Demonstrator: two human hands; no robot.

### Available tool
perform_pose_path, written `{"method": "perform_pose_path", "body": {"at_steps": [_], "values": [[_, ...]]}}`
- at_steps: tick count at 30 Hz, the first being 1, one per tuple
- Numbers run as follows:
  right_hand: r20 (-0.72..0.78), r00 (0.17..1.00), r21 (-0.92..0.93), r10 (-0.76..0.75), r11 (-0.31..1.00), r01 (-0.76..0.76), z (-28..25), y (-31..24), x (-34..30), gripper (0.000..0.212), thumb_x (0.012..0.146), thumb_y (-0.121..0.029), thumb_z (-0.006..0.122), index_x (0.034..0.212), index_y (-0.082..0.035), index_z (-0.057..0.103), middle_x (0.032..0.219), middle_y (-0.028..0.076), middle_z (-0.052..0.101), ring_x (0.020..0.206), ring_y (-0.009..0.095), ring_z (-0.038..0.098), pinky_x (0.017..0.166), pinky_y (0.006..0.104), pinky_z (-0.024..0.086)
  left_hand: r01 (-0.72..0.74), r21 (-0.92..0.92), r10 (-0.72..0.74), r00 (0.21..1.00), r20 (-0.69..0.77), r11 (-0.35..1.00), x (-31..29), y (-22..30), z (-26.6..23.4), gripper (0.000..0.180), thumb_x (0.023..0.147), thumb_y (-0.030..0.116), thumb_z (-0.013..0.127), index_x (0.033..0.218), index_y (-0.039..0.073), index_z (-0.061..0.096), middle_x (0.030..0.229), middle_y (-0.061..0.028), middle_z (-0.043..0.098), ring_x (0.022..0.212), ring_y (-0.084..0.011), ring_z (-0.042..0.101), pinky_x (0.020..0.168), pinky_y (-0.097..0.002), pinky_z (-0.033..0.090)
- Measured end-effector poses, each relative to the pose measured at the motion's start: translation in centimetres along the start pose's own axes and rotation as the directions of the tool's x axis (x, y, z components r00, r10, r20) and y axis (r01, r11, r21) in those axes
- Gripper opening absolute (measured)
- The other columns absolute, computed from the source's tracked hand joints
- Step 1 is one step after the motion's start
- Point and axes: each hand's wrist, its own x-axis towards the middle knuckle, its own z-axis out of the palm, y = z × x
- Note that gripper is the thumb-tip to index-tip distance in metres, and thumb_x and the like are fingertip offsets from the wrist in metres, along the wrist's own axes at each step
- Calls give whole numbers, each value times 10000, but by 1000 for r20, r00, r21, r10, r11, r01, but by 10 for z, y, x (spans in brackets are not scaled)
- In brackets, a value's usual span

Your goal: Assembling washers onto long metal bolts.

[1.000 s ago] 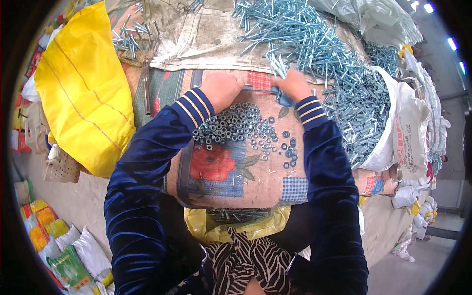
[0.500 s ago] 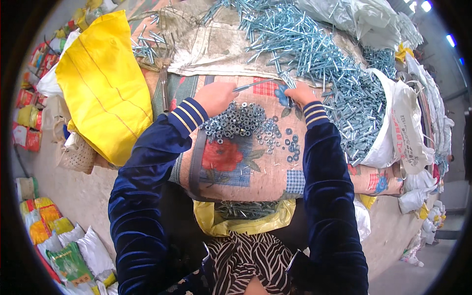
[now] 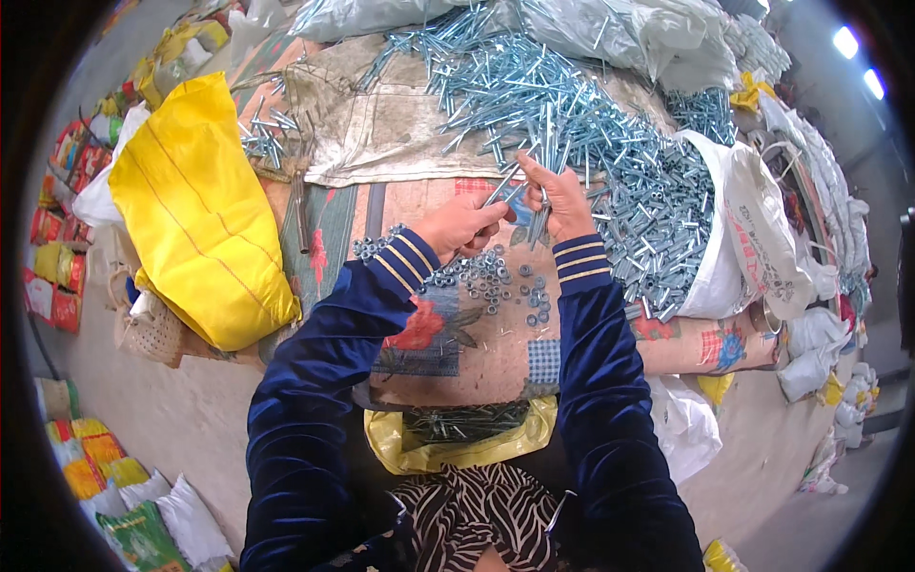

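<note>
My right hand (image 3: 562,200) is closed round a bundle of long silvery bolts (image 3: 543,224), which stick out above and below the fingers. Close beside it on the left, my left hand (image 3: 467,225) pinches a thin bolt (image 3: 502,185) slanting up toward the bundle. Under and in front of my left hand, small metal nuts (image 3: 491,276) lie on the flowered cloth (image 3: 429,381), partly hidden by that hand and sleeve. Darker washers (image 3: 537,296) lie apart to their right. Beyond my hands spreads a heap of long bolts (image 3: 534,86).
Short metal tubes (image 3: 658,229) fill the mouth of a white sack (image 3: 748,229) on the right. A yellow sack (image 3: 195,210) lies at the left. In my lap, an open yellow bag (image 3: 457,458) holds metal pieces. A dark metal rod (image 3: 302,205) rests left of the cloth.
My hands have come together from further apart, the left moving right with its bolt. The right hand now shows a bundle held upright near the heap. The whole view has shifted slightly.
</note>
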Motion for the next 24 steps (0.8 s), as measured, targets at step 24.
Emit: {"method": "perform_pose_path", "body": {"at_steps": [24], "values": [[-153,887,-607,-435,750,263,-46,69,12,327,846,-260,672,1084,-43,614,928,68,679,823,138,634,715,288,480,-528,90,525,782,-337,844,88,-30,23,345,977,267,480,1261,74,522,1061,16,573,942,-70,500,856,-222,395]]}}
